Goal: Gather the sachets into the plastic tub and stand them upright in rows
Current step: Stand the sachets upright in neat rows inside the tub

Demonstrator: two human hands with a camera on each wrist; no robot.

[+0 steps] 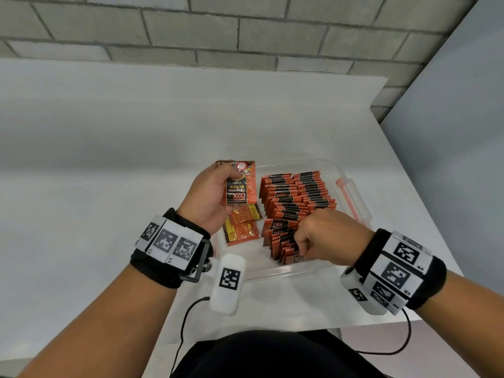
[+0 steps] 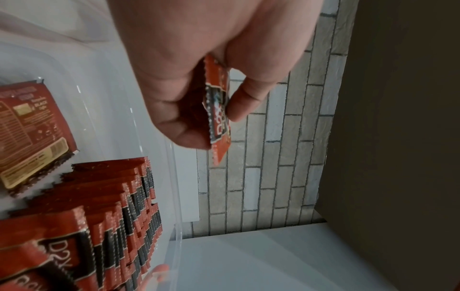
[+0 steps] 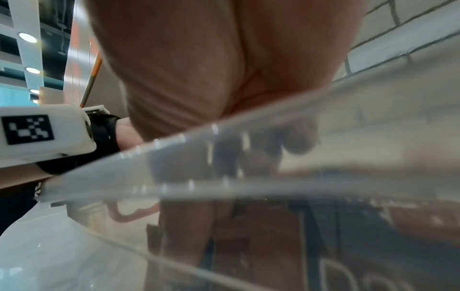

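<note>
From the head view alone, right hand (image 1: 324, 236) fingers curl among upright sachets (image 1: 297, 192); left hand (image 1: 211, 195) pinches 1 sachet (image 1: 241, 184).

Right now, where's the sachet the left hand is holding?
In the head view the held sachet is pinched in the left hand, above the plastic tub's left side, over two flat sachets and left of the upright rows.

Head view: even, diffuse light, soft shadows only, sharp at centre, with wide-angle bending at the edges. Left wrist view: bright and fairly sharp, but the right side falls into a dark, noisy band. Right wrist view: heavily blurred and out of focus, with small specular glints along the plastic tub (image 3: 273, 149) rim.
</note>
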